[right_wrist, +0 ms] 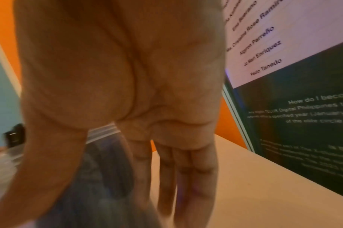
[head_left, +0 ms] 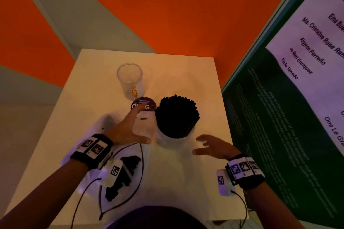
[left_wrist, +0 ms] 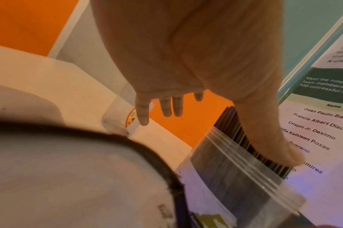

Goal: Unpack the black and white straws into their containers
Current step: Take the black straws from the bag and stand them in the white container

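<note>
A: Black straws, a full bunch, stood upright in a clear container near the mid of the white table, tips fanned out above the rim.

B: And the hands?

A: Left hand hovered just left of that container, fingers straight and spread, thumb pointing twd its wall. Nothing in it. From the left wrist cam the thumb lay right by the ribbed rim of the container; touching or not, couldn't tell.

B: Right?

A: Right hand sat on the other side, just right of the container, palm in, fingers relaxed and loosely apart, holding nothing. Right wrist view was blurry; fingers hung straight down beside a dark grey smear, prob. the container.

B: Second container?

A: A clear plastic cup w/ a yellow-orange sticker stood further back on the left, no straws in it. Btw it and the left fingertips was a round purple label w/ white lettering, partly hidden by the fingers.

B: White straws?

A: Couldn't pick any out. Near the front edge lay a clear bag w/ a black stepped shape inside, under the left wrist. Green-and-white poster w/ names stood at the table's right.
</note>
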A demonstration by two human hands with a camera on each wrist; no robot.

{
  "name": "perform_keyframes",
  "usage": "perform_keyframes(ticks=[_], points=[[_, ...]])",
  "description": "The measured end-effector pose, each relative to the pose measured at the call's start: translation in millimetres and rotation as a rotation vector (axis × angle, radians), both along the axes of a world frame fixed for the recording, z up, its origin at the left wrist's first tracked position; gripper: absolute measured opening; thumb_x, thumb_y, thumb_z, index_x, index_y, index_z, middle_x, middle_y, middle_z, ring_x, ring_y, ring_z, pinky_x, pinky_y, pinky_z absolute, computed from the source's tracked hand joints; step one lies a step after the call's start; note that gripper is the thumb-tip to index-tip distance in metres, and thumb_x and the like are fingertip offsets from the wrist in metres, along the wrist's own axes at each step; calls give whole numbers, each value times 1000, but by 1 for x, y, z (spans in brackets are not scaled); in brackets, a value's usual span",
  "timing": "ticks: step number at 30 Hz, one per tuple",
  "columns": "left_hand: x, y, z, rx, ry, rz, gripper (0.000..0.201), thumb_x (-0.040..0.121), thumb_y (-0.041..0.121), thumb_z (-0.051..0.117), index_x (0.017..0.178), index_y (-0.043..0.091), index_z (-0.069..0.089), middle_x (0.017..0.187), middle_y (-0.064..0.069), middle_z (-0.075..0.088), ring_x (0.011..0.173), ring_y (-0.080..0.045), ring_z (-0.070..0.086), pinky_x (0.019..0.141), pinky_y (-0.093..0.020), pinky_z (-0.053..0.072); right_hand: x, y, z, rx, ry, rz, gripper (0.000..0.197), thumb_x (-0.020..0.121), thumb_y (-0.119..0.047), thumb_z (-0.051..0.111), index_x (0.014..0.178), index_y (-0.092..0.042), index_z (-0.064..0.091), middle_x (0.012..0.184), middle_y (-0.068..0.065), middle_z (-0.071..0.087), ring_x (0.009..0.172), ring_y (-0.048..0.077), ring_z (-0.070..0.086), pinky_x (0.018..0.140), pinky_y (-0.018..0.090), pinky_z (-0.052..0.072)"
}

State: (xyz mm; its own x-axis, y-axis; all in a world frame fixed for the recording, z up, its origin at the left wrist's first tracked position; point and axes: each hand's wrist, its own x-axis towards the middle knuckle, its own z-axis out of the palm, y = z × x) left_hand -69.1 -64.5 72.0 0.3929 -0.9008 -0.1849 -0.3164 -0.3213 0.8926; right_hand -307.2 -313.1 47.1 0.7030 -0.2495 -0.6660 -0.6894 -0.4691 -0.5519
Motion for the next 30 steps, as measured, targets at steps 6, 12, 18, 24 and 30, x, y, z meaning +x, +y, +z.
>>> perform_keyframes(ticks=[6, 12, 18, 24, 30], points=[[-9, 58, -4, 268, -98, -99, 111, 60, 61, 78, 147, 35, 15, 145, 6, 35, 134, -9, 32, 110, -41, 34, 13, 88, 33, 83, -20, 367, 30, 88, -41, 64, 111, -21, 64, 101, -10, 61, 70, -2, 55, 61, 10, 43], [-22, 97, -9, 362, -333, -137, 76, 85, 43, 66, 147, 21, 27, 141, 0, 45, 117, -15, 48, 97, -23, 37, 69, 192, 34, 126, -145, 572, 24, 96, -14, 52, 110, 0, 64, 112, 14, 64, 92, 30, 60, 78, 33, 47], [-33, 108, 3, 149, -382, -30, 37, 93, 20, 58, 128, 9, 54, 127, -8, 59, 116, -23, 54, 102, -35, 40, 116, 247, -16, -146, -208, 373, 30, 94, -19, 51, 114, 3, 58, 118, 23, 58, 106, 35, 54, 94, 39, 43], [-35, 119, 5, 118, -292, 37, 31, 94, 22, 58, 124, 15, 56, 112, -4, 65, 94, -16, 58, 80, -23, 44, 126, 265, -64, -425, -71, 204, 45, 94, -39, 50, 121, -3, 52, 124, 17, 55, 114, 36, 53, 95, 45, 45], [-32, 121, 2, 77, -222, 2, 29, 92, 18, 60, 120, 12, 58, 104, -1, 65, 91, -17, 60, 80, -16, 46, 124, 273, -83, -508, -13, 159, 45, 96, -33, 47, 127, -2, 43, 128, 16, 49, 116, 32, 51, 92, 40, 44]])
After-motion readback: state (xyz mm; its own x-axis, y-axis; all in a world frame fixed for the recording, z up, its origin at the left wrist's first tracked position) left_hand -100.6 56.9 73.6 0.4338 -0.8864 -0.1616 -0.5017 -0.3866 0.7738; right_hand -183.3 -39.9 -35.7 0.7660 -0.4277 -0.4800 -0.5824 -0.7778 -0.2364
